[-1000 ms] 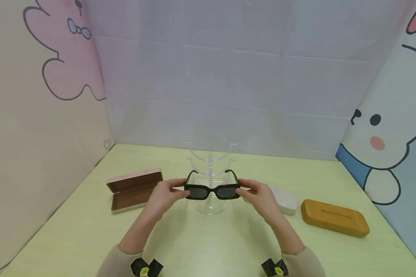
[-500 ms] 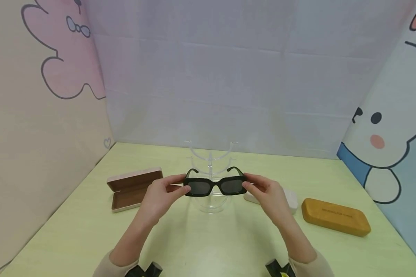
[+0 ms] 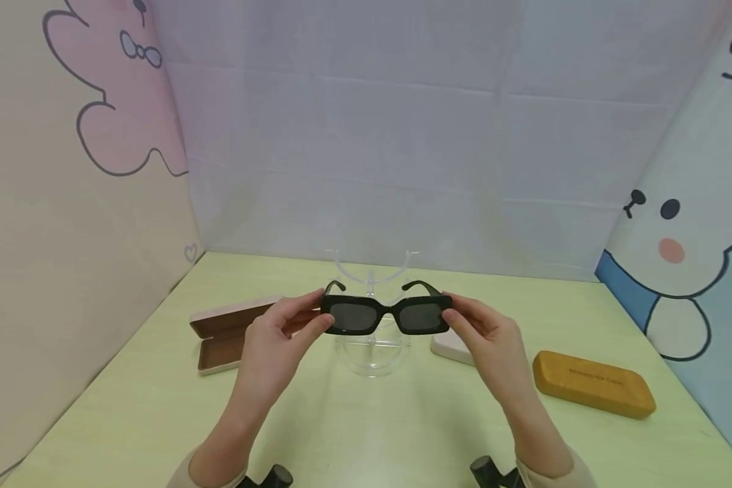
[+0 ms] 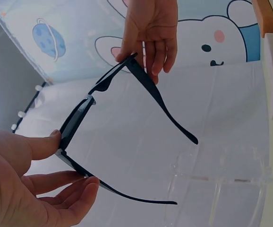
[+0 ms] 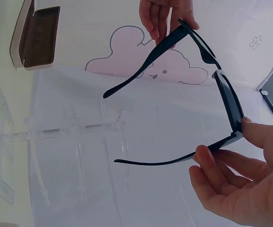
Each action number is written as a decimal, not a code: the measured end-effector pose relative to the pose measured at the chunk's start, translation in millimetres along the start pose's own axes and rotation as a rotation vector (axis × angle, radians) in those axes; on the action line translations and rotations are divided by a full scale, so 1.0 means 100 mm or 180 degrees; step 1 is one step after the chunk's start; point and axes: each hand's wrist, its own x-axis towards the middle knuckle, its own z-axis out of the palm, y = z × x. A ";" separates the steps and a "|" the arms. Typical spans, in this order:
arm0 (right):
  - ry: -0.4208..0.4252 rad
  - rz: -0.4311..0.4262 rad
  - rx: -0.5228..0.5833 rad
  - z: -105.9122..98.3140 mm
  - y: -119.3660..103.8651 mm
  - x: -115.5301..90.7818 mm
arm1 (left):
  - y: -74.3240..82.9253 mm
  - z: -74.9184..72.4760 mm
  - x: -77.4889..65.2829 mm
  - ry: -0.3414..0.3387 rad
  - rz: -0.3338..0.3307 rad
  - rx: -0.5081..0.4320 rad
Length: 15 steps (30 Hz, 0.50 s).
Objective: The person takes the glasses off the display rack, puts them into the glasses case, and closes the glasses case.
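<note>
A pair of black sunglasses (image 3: 387, 316) is held up in front of a clear acrylic glasses stand (image 3: 372, 362), its temples unfolded and pointing toward the stand. My left hand (image 3: 276, 342) pinches the frame's left corner between thumb and fingers. At the opposite corner my right hand (image 3: 491, 342) pinches in the same way. The left wrist view shows the thumb on the front rim and fingers along the temple (image 4: 127, 194). In the right wrist view both temple tips hang free, apart from the clear stand (image 5: 56, 132).
An open glasses case (image 3: 222, 339) with a brown lining lies left of the stand. On the right are a white case (image 3: 451, 347), partly hidden by my right hand, and a closed mustard-yellow case (image 3: 593, 383). A pale fabric backdrop (image 3: 366, 135) rises behind the table (image 3: 378, 427).
Both hands have lifted the sunglasses and brought them closer to the head camera, so they look larger and higher. The stand and cases have stayed in place.
</note>
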 end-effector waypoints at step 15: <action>0.0471 -0.0389 0.0457 -0.02 -0.10 0.03 | 0.05 0.19 0.29 0.0008 0.0078 -0.0964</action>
